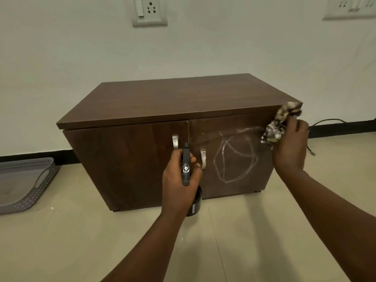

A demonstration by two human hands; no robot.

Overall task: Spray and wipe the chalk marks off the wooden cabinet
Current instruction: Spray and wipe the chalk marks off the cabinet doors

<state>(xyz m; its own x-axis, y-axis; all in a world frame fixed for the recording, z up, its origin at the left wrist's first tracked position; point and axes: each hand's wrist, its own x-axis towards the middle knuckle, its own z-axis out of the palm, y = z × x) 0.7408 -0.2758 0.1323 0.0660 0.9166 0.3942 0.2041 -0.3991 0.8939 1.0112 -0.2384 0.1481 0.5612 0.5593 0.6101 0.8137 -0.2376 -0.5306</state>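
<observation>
Two bare hands work at a low wooden cabinet (pixel 142 102). Left hand (pixel 179 180) grips a black spray bottle (pixel 186 167) before its doors; right hand (pixel 290 143) clutches a patterned cloth (pixel 281 123) against the right door's upper corner, beside looping chalk marks (pixel 234 157).

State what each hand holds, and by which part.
Left hand grips the black spray bottle around its neck, under the trigger head. Right hand holds a bunched patterned cloth by its lower part, beside the chalk marks.

The left hand (pixel 179 180) hides most of the black spray bottle (pixel 186 169), and the left edge cuts the grey perforated plastic tray (pixel 30 184).
</observation>
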